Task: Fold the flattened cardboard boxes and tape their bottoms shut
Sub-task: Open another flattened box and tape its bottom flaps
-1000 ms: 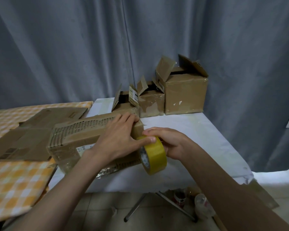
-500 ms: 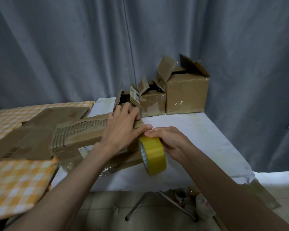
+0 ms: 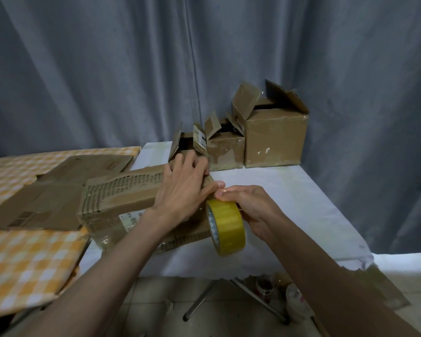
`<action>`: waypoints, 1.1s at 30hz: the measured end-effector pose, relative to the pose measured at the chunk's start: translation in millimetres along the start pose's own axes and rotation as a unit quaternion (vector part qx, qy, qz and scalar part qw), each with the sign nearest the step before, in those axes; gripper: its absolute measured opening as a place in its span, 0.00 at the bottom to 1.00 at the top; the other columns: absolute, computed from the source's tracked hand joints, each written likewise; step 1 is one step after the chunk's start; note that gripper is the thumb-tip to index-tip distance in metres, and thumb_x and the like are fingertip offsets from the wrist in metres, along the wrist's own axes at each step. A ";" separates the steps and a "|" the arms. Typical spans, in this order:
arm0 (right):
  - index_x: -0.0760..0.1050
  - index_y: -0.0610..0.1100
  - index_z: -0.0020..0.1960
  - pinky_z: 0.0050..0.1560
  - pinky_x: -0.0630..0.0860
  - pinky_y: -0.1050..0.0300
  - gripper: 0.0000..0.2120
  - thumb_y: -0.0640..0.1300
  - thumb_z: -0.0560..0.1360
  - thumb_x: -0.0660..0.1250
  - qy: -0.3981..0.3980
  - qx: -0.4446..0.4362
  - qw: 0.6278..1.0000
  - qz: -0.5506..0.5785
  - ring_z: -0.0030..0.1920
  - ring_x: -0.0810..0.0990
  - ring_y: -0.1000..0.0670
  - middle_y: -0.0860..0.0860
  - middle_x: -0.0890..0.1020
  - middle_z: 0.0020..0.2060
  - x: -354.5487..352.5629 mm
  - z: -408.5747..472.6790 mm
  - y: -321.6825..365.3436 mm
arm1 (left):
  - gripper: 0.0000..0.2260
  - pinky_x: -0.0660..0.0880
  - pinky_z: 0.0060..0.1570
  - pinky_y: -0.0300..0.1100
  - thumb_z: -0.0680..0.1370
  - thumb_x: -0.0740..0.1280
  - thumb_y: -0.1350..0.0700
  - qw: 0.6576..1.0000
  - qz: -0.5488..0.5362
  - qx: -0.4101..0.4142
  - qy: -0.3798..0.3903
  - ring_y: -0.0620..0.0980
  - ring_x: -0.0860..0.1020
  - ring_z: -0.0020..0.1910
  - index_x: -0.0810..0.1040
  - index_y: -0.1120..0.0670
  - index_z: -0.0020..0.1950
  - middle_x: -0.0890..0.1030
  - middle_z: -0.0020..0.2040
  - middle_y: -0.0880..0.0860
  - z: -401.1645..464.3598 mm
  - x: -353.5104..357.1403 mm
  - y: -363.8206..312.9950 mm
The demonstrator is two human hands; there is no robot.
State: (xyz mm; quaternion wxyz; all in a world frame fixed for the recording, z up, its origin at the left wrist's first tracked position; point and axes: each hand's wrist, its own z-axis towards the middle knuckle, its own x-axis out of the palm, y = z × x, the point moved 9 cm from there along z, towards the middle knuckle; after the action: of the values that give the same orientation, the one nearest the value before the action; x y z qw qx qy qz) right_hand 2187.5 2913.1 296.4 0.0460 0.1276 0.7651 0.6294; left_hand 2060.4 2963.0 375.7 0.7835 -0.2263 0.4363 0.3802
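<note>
now the box (image 3: 122, 205) lies on its side on the white counter (image 3: 289, 198), its long axis running left to right and a little away toward the right, with a torn, corrugated face up. the left hand (image 3: 182, 188) lies flat over the box's right end, fingers straight and spread, pressing down, thumb stretched toward the right corner. the right hand (image 3: 248, 205) grips the tape roll (image 3: 226, 227) just beside that corner, fingers curled over its top, fingertips touching the left thumb. the roll stands on edge, its hole facing left toward the box, its lower rim near the counter's front edge. left of the box, flat cardboard (image 3: 49, 193) lies on a checked cloth (image 3: 27, 261). at the counter's far edge three folded boxes (image 3: 275, 139) stand in a row with flaps up, against a grey curtain (image 3: 107, 69).
</note>
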 end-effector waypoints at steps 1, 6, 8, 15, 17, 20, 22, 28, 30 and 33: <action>0.85 0.37 0.50 0.40 0.78 0.58 0.09 0.39 0.71 0.76 0.001 -0.001 1.000 0.001 0.42 0.83 0.48 0.40 0.86 0.47 0.6 -1.0 -0.1 | 0.18 0.59 0.48 0.45 0.77 0.55 0.32 1.000 -0.001 0.000 0.001 0.47 0.61 0.49 0.63 0.45 0.50 0.62 0.51 0.46 -0.2 -0.5 -0.4; 0.85 0.37 0.50 0.40 0.80 0.59 0.09 0.38 0.71 0.76 0.005 -0.009 1.000 -0.002 0.43 0.83 0.48 0.41 0.86 0.46 -3.7 -10.3 4.0 | 0.18 0.60 0.49 0.45 0.77 0.56 0.32 1.000 0.009 -0.015 0.022 0.47 0.61 0.49 0.62 0.46 0.50 0.63 0.52 0.47 0.9 2.5 7.8; 0.85 0.37 0.49 0.39 0.80 0.60 0.08 0.37 0.71 0.76 0.008 -0.023 1.000 0.001 0.41 0.83 0.50 0.42 0.86 0.45 -11.7 -16.4 10.0 | 0.18 0.62 0.50 0.46 0.78 0.56 0.33 0.999 0.024 -0.015 0.029 0.48 0.61 0.50 0.63 0.47 0.52 0.64 0.53 0.48 2.9 3.5 13.0; 0.85 0.41 0.50 0.38 0.76 0.59 0.06 0.41 0.74 0.74 -0.032 -0.051 0.998 0.010 0.44 0.82 0.51 0.50 0.86 0.46 -38.2 -22.7 14.8 | 0.21 0.62 0.50 0.46 0.75 0.62 0.31 0.997 -0.054 -0.028 0.042 0.46 0.63 0.53 0.66 0.44 0.58 0.68 0.57 0.47 2.4 3.3 15.7; 0.85 0.43 0.51 0.34 0.75 0.60 0.06 0.42 0.76 0.73 -0.034 -0.036 0.999 0.002 0.44 0.82 0.50 0.47 0.86 0.50 -44.1 -24.7 14.5 | 0.23 0.64 0.52 0.46 0.73 0.63 0.31 0.992 -0.108 -0.044 0.043 0.47 0.65 0.57 0.70 0.43 0.62 0.69 0.60 0.46 4.8 -4.5 14.7; 0.86 0.44 0.52 0.35 0.73 0.58 0.06 0.40 0.78 0.70 -0.031 -0.039 0.999 -0.019 0.42 0.80 0.46 0.42 0.84 0.50 -51.5 -26.6 16.0 | 0.19 0.65 0.57 0.44 0.74 0.68 0.36 0.994 -0.107 0.014 -0.012 0.46 0.65 0.60 0.77 0.43 0.62 0.72 0.61 0.45 2.5 -31.7 -15.3; 0.86 0.44 0.51 0.41 0.74 0.53 0.06 0.39 0.77 0.70 -0.027 -0.060 0.997 -0.032 0.44 0.80 0.41 0.42 0.85 0.49 -53.2 -27.1 16.6 | 0.19 0.68 0.57 0.42 0.74 0.70 0.39 0.990 -0.128 0.049 0.015 0.43 0.68 0.58 0.79 0.44 0.62 0.75 0.58 0.43 1.5 -32.3 -42.7; 0.84 0.46 0.47 0.33 0.76 0.70 0.07 0.37 0.78 0.69 -0.056 -0.110 0.991 -0.049 0.45 0.82 0.54 0.50 0.84 0.49 -52.7 -34.1 23.2 | 0.14 0.71 0.42 0.28 0.70 0.78 0.50 0.956 -0.262 -0.009 0.132 0.36 0.78 0.46 0.85 0.49 0.55 0.83 0.48 0.43 3.3 3.7 -59.4; 0.84 0.47 0.47 0.33 0.76 0.71 0.07 0.37 0.78 0.69 -0.071 -0.132 0.988 -0.046 0.48 0.81 0.53 0.48 0.82 0.52 -53.7 -36.0 24.6 | 0.11 0.71 0.37 0.25 0.69 0.80 0.51 0.951 -0.281 -0.031 0.126 0.34 0.78 0.41 0.86 0.49 0.49 0.84 0.42 0.43 5.1 3.3 -55.6; 0.83 0.48 0.47 0.34 0.76 0.71 0.07 0.37 0.77 0.69 -0.084 -0.161 0.983 -0.037 0.48 0.81 0.54 0.49 0.81 0.52 -51.7 -39.7 26.9 | 0.06 0.71 0.35 0.27 0.69 0.80 0.51 0.948 -0.290 -0.054 0.123 0.36 0.79 0.38 0.87 0.51 0.43 0.84 0.38 0.44 5.8 3.5 -51.9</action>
State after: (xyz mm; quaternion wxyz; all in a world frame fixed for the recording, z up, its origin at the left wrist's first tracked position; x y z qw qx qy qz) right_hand 2231.8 2866.9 326.0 0.1535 0.1424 0.6513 0.7293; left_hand 2105.6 2936.8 376.8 0.7867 -0.4303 0.4234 0.1290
